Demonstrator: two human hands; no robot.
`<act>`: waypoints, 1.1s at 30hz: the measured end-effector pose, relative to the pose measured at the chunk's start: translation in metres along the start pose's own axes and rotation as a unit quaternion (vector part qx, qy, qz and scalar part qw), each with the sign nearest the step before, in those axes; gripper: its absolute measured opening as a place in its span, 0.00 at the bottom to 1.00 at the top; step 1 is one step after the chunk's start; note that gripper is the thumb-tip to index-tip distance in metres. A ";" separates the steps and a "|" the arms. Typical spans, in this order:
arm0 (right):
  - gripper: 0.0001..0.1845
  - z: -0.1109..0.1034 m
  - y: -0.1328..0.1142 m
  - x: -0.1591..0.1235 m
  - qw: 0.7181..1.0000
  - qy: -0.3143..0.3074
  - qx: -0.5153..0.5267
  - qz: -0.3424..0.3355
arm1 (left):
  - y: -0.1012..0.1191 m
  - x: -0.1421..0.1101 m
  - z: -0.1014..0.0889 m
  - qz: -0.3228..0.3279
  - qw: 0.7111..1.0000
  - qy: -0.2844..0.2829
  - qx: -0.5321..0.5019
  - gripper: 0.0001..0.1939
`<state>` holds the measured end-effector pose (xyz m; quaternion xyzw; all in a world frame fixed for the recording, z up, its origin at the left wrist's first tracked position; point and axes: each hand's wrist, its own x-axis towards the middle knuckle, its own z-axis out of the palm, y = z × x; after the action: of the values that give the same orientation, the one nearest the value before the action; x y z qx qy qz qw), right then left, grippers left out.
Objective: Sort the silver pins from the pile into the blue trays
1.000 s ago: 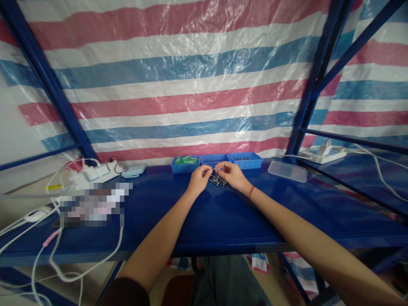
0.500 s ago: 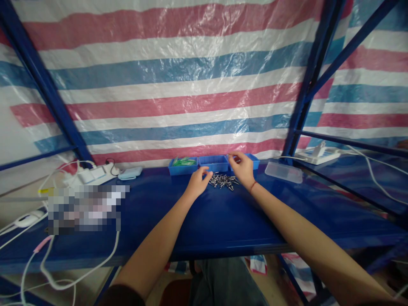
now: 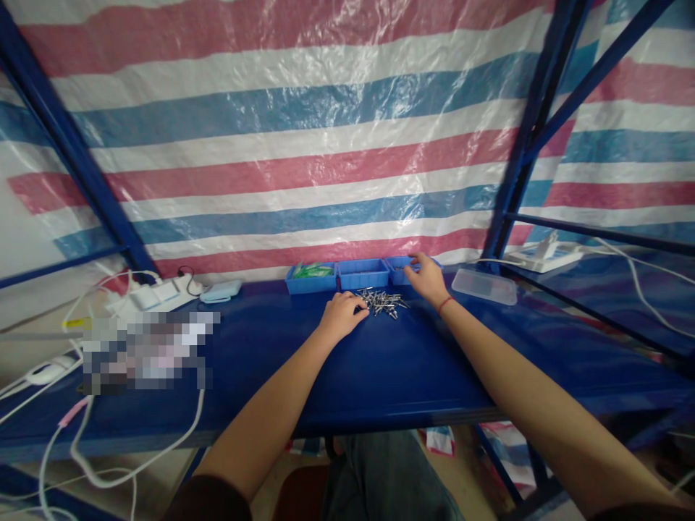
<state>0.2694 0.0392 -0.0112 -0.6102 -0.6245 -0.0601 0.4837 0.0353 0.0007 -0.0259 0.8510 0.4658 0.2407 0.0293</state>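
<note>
On the blue table lies a pile of small, slender, silvery metal pieces [image 3: 381, 302]. My left hand [image 3: 343, 315] rests at the pile's left edge, its fingers bent over the nearest pieces with a gap at the thumb. Nothing can be seen held in it. Over the right blue bin [image 3: 398, 273] is my right hand [image 3: 427, 281], thumb and fingers apart. Its fingertips are at the bin's opening, and the small contents there are partly hidden. Left of that stand the middle blue bin [image 3: 363, 281] and the left blue bin [image 3: 309, 286], which holds green pieces [image 3: 313, 270].
A clear plastic lid or tray [image 3: 484, 286] lies to the right. At the left are a light-blue case [image 3: 220, 291], a white power strip [image 3: 163, 293] with cables, and a blurred-out object [image 3: 152, 351]. Blue frame posts [image 3: 510, 181] flank the table [image 3: 380, 376].
My hands were together over the pile, fingertips around a small piece. They parted; my right hand moved to the right bin and its fingers spread, while my left hand lowered onto the pile's edge.
</note>
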 end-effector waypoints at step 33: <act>0.14 0.020 -0.071 -0.038 0.916 -0.168 0.359 -0.057 | -0.006 0.013 0.005 -0.032 0.933 0.123 -0.338 0.13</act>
<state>0.1919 0.0079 -0.0109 -0.3601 -0.7094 0.2442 0.5544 0.0383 0.0159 -0.0266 0.7391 0.3841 0.4856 0.2654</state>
